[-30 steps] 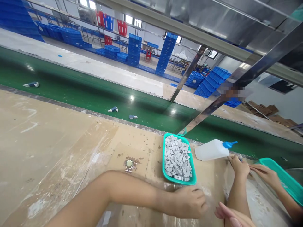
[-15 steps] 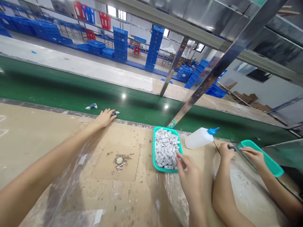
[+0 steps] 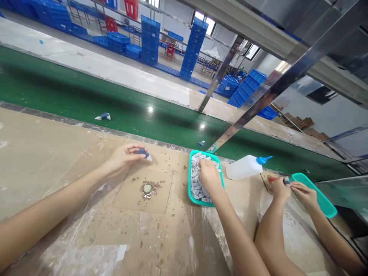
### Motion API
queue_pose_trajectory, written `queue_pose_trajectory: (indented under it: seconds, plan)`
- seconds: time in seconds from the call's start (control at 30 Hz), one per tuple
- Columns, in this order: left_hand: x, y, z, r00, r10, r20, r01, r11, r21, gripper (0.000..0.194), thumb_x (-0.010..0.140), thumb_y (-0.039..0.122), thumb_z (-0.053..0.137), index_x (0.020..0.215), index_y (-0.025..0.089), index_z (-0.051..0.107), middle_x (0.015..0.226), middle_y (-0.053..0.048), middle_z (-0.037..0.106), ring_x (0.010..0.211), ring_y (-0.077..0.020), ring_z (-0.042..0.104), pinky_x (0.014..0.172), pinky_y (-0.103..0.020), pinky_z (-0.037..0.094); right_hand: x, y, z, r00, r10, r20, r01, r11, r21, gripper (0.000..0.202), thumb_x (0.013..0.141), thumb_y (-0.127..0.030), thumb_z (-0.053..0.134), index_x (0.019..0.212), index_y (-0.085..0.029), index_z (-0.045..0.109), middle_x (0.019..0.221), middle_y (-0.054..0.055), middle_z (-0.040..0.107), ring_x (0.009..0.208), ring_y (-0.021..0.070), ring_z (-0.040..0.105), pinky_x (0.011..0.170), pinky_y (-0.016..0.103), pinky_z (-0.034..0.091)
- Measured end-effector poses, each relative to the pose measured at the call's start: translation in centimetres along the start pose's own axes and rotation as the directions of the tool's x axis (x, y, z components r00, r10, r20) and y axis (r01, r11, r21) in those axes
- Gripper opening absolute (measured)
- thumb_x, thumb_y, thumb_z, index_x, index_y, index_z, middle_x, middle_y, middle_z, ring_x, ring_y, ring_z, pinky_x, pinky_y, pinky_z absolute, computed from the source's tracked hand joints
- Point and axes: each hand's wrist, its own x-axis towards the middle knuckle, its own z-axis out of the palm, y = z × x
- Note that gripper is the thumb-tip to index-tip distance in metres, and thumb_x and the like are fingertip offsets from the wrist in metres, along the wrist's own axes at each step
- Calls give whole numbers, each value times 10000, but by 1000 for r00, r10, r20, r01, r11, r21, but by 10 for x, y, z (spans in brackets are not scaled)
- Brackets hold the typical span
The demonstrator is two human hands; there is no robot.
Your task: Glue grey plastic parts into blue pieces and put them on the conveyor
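Observation:
My left hand (image 3: pixel 130 155) pinches a small dark blue and white piece (image 3: pixel 143 153) above the cardboard-covered bench, its white end pointing right. In front of it, a small round cap-like dish (image 3: pixel 147 189) stands in a wet, glossy patch on a cardboard sheet (image 3: pixel 123 203). My right hand (image 3: pixel 211 176) reaches down into a turquoise basket (image 3: pixel 190 184) full of small pale grey pieces (image 3: pixel 196 180). Its fingers are curled together among them, and the fingertips are hidden.
Similar blue and white pieces (image 3: pixel 103 116) lie on the green belt (image 3: pixel 129 111). A white squeeze bottle (image 3: pixel 244 167) with a blue nozzle stands right of the basket. Further right, a co-worker's hands (image 3: pixel 306 194) hold a small dark part near another turquoise basket (image 3: pixel 322 199). A metal post (image 3: pixel 244 115) slants upward.
My left hand has brought the blue and white piece from the belt edge toward me over the bench. My right hand has moved from the basket's near right rim into the grey pieces.

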Motion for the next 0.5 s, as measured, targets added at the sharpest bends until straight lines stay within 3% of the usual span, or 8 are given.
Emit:
queue_pose_trajectory:
  seconds: [0.13, 0.2, 0.27, 0.33, 0.43, 0.5]
  plan:
    - [-42, -6, -1, 978, -204, 39, 207, 944, -256, 393, 622, 211, 865, 980, 180, 707, 1004, -62, 717, 895, -156, 683, 810, -218, 562, -7, -6, -13, 999, 34, -15, -33, 999, 38, 325, 900, -110, 390, 1145, -164, 596, 944, 105, 600, 855, 227, 544, 771, 332, 427]
    - [-54, -8, -3, 962, -267, 60, 272, 909, -316, 385, 650, 208, 850, 1007, 172, 712, 999, -78, 717, 914, -177, 686, 825, -237, 569, -18, -11, -24, 998, 59, 0, -57, 973, 224, 302, 935, -203, 384, 1114, -199, 627, 877, 67, 589, 761, 191, 538, 729, 317, 443]
    - [-62, -11, -4, 949, -296, 105, 314, 884, -345, 385, 675, 195, 834, 1037, 161, 706, 980, -94, 716, 942, -204, 687, 883, -287, 565, -34, -20, -34, 994, 87, 71, -112, 846, 521, 280, 943, -310, 414, 1004, -206, 667, 798, 34, 580, 684, 160, 525, 670, 296, 459]
    - [-67, -14, -5, 942, -293, 165, 333, 874, -354, 390, 714, 188, 807, 1085, 161, 691, 954, -92, 711, 927, -205, 688, 895, -320, 563, -51, -34, -39, 979, 87, 186, -198, 635, 746, 280, 914, -401, 493, 967, -202, 683, 765, 19, 577, 649, 138, 526, 612, 270, 472]
    - [-70, -19, -5, 935, -264, 237, 336, 872, -356, 400, 747, 185, 782, 1131, 180, 669, 926, -70, 702, 884, -181, 686, 865, -318, 565, -72, -63, -33, 947, -43, 320, -281, 378, 882, 381, 782, -440, 695, 1096, -226, 679, 816, 20, 587, 668, 134, 553, 577, 253, 495]
    - [-71, -21, -6, 928, -265, 263, 349, 867, -355, 388, 733, 181, 792, 1102, 177, 670, 927, -67, 704, 889, -181, 686, 855, -310, 558, -78, -83, -22, 933, -128, 336, -280, 329, 902, 397, 771, -414, 720, 1127, -242, 683, 838, 21, 576, 675, 131, 559, 570, 247, 501]
